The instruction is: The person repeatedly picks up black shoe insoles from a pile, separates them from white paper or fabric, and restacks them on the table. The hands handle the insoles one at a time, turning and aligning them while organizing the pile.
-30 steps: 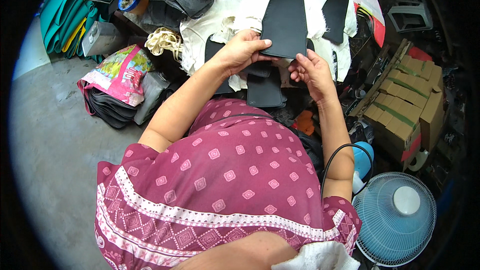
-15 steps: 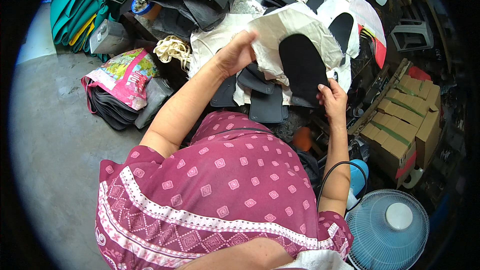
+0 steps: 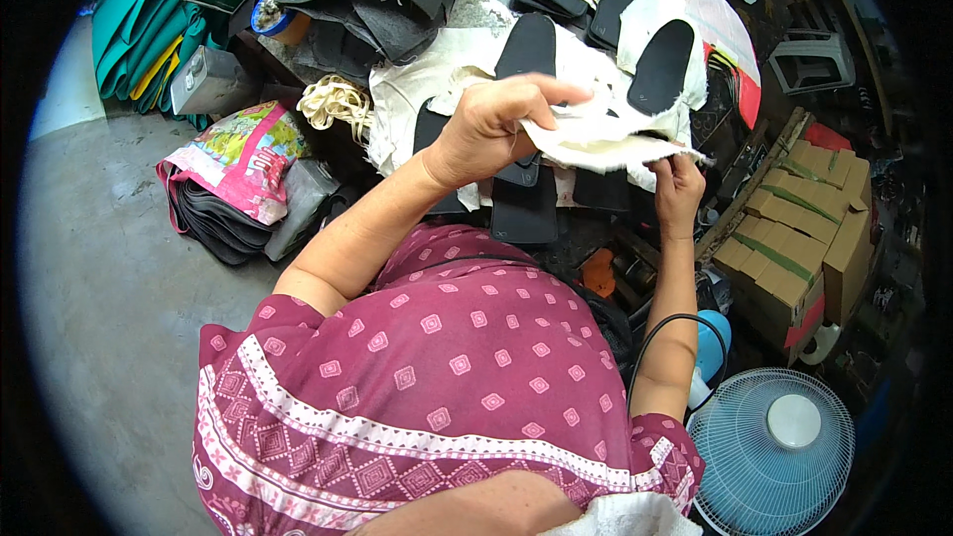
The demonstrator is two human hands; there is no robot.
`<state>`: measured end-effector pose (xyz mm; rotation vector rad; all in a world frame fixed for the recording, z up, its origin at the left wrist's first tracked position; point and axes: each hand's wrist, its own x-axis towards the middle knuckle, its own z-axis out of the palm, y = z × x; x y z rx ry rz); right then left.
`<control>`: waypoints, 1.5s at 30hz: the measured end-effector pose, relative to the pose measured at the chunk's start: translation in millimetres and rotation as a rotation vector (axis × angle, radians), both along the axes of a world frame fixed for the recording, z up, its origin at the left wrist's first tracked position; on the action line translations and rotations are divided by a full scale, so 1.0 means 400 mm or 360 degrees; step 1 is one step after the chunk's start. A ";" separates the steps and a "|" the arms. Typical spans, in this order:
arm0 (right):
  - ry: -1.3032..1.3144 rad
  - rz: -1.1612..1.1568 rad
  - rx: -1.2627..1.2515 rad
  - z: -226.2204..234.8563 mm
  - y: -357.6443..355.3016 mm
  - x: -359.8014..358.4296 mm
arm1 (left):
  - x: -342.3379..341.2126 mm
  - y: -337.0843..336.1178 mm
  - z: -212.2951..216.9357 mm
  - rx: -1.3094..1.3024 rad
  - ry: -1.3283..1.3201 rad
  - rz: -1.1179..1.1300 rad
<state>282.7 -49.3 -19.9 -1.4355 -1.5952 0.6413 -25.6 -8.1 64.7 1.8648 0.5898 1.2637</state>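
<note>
The person's left hand point(image 3: 484, 129) and right hand point(image 3: 679, 195) each pinch one end of a white cloth piece point(image 3: 601, 147), held raised to the right of the cream cord coil point(image 3: 336, 102); black insoles point(image 3: 660, 69) also lie right of that coil, a pink patterned bag point(image 3: 234, 157) to its lower left

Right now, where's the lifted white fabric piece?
Head view, upper half, right of centre: the white fabric piece spans between the left hand and right hand, well right of the looped cream cord bundle.
</note>
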 end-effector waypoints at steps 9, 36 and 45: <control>0.0626 0.0082 -0.0466 0.025 0.007 -0.038 | 0.005 0.034 -0.043 -0.1148 -0.0577 0.0373; 0.1583 -0.1046 -0.0539 -0.166 0.349 0.326 | -0.118 -0.012 -0.124 -0.1254 -0.0507 0.0807; 0.0655 -0.1162 -0.0475 -0.068 0.250 0.264 | -0.142 -0.057 -0.141 -0.1215 -0.0289 0.0814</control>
